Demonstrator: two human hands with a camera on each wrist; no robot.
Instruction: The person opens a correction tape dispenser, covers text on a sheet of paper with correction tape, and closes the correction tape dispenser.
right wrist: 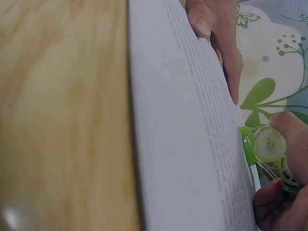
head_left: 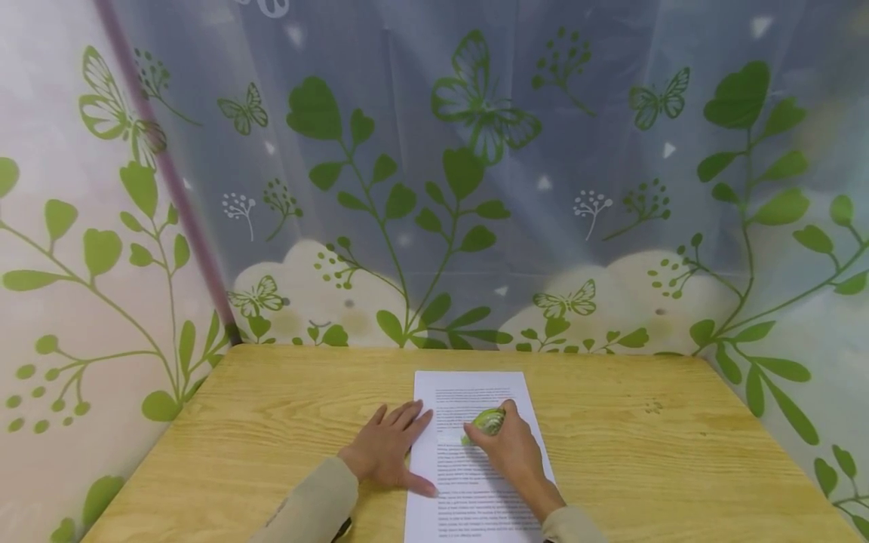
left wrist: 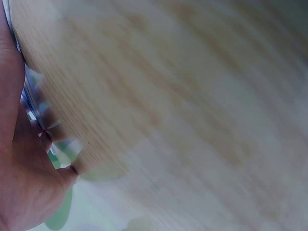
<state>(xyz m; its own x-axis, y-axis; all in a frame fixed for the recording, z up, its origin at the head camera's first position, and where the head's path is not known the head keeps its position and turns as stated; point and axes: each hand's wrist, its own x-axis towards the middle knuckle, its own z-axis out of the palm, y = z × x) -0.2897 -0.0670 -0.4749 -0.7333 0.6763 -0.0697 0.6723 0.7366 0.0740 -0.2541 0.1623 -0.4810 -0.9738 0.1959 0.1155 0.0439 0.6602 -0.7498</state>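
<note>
A printed sheet of paper [head_left: 468, 379] lies on the wooden table, its long side running away from me. My left hand [head_left: 394, 449] rests on its left edge, fingers spread and straight, thumb on the lower margin. With thumb and fingers, my right hand [head_left: 514, 446] grips a green, see-through correction tape dispenser [head_left: 490, 420] over the upper middle of the page. The right wrist view shows the reel inside the correction tape [right wrist: 268, 144], with its green tip at the sheet. A pale band without print shows left of the tip; whether it is tape I cannot tell.
The wooden table [head_left: 631, 452] extends to both sides of the sheet. Behind it hangs a curtain [head_left: 407, 188] printed with green leaves and butterflies, meeting the table's back edge. A pinkish pole [head_left: 170, 166] slants down at the left.
</note>
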